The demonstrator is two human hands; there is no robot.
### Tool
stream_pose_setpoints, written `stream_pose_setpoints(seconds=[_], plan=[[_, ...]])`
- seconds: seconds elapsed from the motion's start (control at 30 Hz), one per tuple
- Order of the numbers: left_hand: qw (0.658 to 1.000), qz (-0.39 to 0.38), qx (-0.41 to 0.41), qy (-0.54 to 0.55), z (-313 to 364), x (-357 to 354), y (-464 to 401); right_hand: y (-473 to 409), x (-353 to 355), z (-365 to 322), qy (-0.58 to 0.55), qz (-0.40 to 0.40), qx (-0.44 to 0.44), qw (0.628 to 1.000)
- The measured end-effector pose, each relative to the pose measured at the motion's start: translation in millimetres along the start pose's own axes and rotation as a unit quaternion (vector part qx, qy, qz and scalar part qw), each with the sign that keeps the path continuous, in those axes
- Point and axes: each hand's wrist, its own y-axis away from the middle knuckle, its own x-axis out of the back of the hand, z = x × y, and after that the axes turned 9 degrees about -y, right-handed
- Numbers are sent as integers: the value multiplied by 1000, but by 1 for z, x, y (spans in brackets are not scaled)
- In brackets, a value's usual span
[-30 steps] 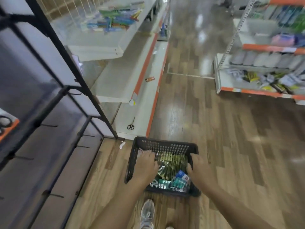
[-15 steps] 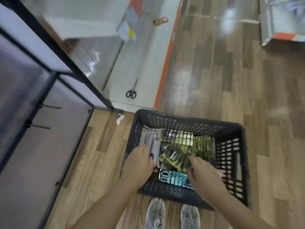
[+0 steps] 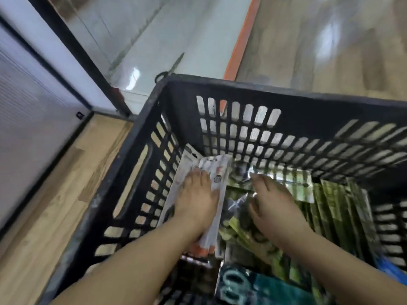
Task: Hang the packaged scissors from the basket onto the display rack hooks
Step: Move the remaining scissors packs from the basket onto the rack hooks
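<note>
1. Nearest the viewer, both bare forearms reached down into the black slatted basket [image 3: 297, 115], which stood on the wood-look floor [image 3: 50, 183].
2. Below both grips, at the near end of the basket, lay a teal scissors package [image 3: 248, 287], with a scrap of something blue [image 3: 389, 267] at its right edge.
3. The left hand [image 3: 198, 199] lay on a white packaged scissors card [image 3: 217, 172] with an orange lower edge. Its fingers spread over the card's face and the thumb sat at the card's right side. Whether this grip had closed round the card or only pressed on it could not be told.
4. The white card leaned against the basket's left wall, directly under the left grip, its hang-hole end pointing to the far corner.
5. The right hand [image 3: 273, 205] hovered just right of the left grip, fingers loosely curled downward, touching shiny green scissors packages [image 3: 308, 188]. Its grip looked narrow, and no package was plainly held.
6. More green packages stood packed on edge to the right of that hand.
7. Beyond both grips rose the basket's far wall.
8. Past the basket, to the far left, stood the black-framed display rack [image 3: 72, 47], blurred. Behind the rim lay loose scissors [image 3: 167, 71] on a pale shelf base [image 3: 198, 40] with an orange edge.
</note>
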Motion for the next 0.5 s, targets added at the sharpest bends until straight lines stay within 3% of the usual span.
stream_pose_setpoints(seconds=[0.23, 0.37, 0.5], plan=[[994, -16, 67, 82, -3, -25, -4, -25, 3, 14, -19, 73, 42, 996], [989, -36, 90, 113, 3, -23, -2, -17, -5, 10, -40, 67, 38, 996], [984, -109, 110, 86, 11, -21, 6, -7, -9, 7, -54, 44, 14, 998]])
